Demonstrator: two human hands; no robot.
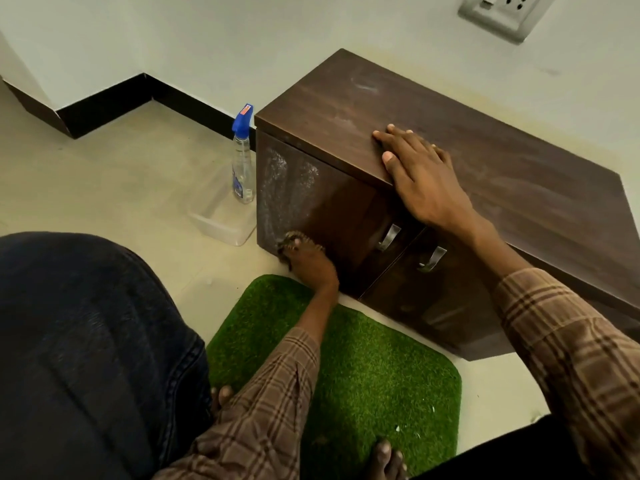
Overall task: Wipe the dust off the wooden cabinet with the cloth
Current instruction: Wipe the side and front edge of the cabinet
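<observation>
A low dark wooden cabinet (485, 161) stands against the wall, with two doors and metal handles. White dust streaks cover the upper left of its left door (291, 181). My left hand (308, 261) grips a small brownish cloth (289, 242) and presses it against the lower left of that door. My right hand (419, 178) lies flat on the cabinet's top near its front edge, fingers straight. Most of the cloth is hidden under my fingers.
A clear spray bottle (242, 161) with a blue trigger stands on the floor left of the cabinet, beside a clear plastic tray (221, 223). A green grass mat (363, 368) lies in front. My knee in dark jeans (86, 341) fills the lower left. A wall socket (498, 12) is above.
</observation>
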